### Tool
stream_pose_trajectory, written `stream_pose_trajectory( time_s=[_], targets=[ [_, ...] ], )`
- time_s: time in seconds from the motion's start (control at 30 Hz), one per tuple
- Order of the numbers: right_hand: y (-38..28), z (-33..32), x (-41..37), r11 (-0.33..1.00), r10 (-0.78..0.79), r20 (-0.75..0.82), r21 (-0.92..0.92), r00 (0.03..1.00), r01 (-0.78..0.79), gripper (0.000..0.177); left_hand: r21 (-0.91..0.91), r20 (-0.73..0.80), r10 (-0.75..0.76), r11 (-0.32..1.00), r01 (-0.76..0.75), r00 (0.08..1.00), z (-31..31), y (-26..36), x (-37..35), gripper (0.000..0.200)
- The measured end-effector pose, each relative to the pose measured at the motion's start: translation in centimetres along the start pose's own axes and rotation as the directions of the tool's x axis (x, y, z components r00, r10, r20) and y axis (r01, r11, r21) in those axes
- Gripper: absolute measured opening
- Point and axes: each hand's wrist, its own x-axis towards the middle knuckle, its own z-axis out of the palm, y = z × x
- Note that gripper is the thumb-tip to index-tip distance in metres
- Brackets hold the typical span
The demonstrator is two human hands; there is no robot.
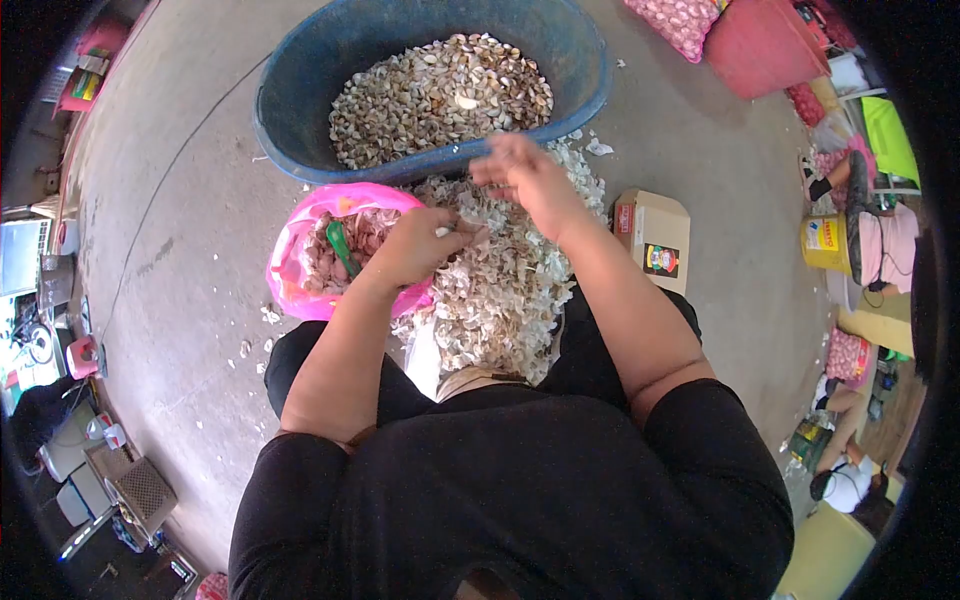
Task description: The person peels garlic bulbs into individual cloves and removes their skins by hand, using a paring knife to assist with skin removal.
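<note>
Grey concrete (205,190), papery husks (500,305), oval plastic tub (300,100), left hand (415,250) pinching pale piece (442,232), right hand (530,180) unclenched

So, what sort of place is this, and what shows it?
Probably a garlic-peeling work area: a blue tub of loose cloves, a heap of papery skins, and a filled pink net sack.

A: Containers?
B: Blue tub (287,105): apparently plastic, matt, scuffed along the rim. Pink bag (287,262): thin plastic film, glossy, creased.
A: Loose material?
B: Skins (495,300): papery, dry, rough in the mass. Cloves (440,100): smooth, faint sheen.
A: Remainder?
B: Box (662,222): cardboard, matt, printed label. Shirt (540,480): matt cloth. Floor (200,320): concrete-like, dull, fairly smooth.
</note>
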Motion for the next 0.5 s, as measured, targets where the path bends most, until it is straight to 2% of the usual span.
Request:
stream_pose_trajectory(
  time_s=[0.03, 0.07, 0.1, 0.13, 0.17, 0.2, 0.27, 0.33, 0.37, 0.4, 0.5],
  targets=[
    [-0.1, 0.3, -0.5, 0.943, -0.022, 0.112, -0.328, 0.993, 0.058, 0.026, -0.067, -0.055, -0.02, 0.998, 0.017, 0.998, -0.1, 0.2, -0.1, 0.033],
    [0.0, 0.8, -1.1, 0.778, -0.005, 0.223, -0.612, 0.975, 0.143, 0.027, -0.063, -0.03, -0.137, 0.989, 0.135, 0.99, -0.4, 0.5, -0.2, 0.031],
    [0.2, 1.2, -1.7, 0.526, 0.049, 0.317, -0.814, 0.947, 0.245, 0.027, -0.048, -0.045, -0.118, 0.992, 0.116, 0.992, -0.5, 0.6, -0.3, 0.029],
    [1.2, 1.5, -2.1, 0.565, -0.15, 0.36, -0.733, 0.921, 0.379, 0.026, -0.033, -0.058, -0.098, 0.995, 0.097, 0.993, -0.4, 0.6, -0.4, 0.026],
    [1.4, 1.8, -2.2, 0.589, -0.186, 0.273, -0.738, 0.944, 0.33, 0.026, -0.02, -0.07, -0.079, 0.997, 0.078, 0.994, -0.3, 0.6, -0.5, 0.024],
    [1.5, 2.1, -2.3, 0.613, -0.22, 0.183, -0.738, 0.958, 0.282, 0.025, -0.022, -0.195, -0.008, 1.0, 0.004, 0.981, 0.1, 0.5, -0.4, 0.023],
    [1.7, 2.6, -2.4, 0.675, -0.277, 0.032, -0.704, 0.96, 0.218, 0.026, 0.004, -0.434, 0.131, 0.99, -0.144, 0.891, 1.3, 0.5, 0.0, 0.023],
    [2.0, 3.0, -2.6, 0.746, -0.32, -0.091, -0.638, 0.943, 0.191, 0.026, 0.056, -0.447, 0.105, 0.994, -0.089, 0.888, 1.8, 0.9, -0.1, 0.021],
    [1.8, 3.2, -2.8, 0.76, -0.312, -0.099, -0.623, 0.945, 0.186, 0.027, 0.081, -0.454, 0.092, 0.995, -0.062, 0.886, 2.0, 1.0, -0.1, 0.021],
    [1.6, 3.4, -2.9, 0.775, -0.303, -0.107, -0.607, 0.947, 0.179, 0.027, 0.119, -0.483, 0.178, 0.983, -0.137, 0.857, 2.5, 1.1, -0.1, 0.02],
    [1.8, 3.4, -3.1, 0.748, -0.338, -0.073, -0.625, 0.938, 0.222, 0.029, 0.268, -0.504, 0.176, 0.962, -0.041, 0.845, 2.6, 1.8, -0.4, 0.021]
  ],
)
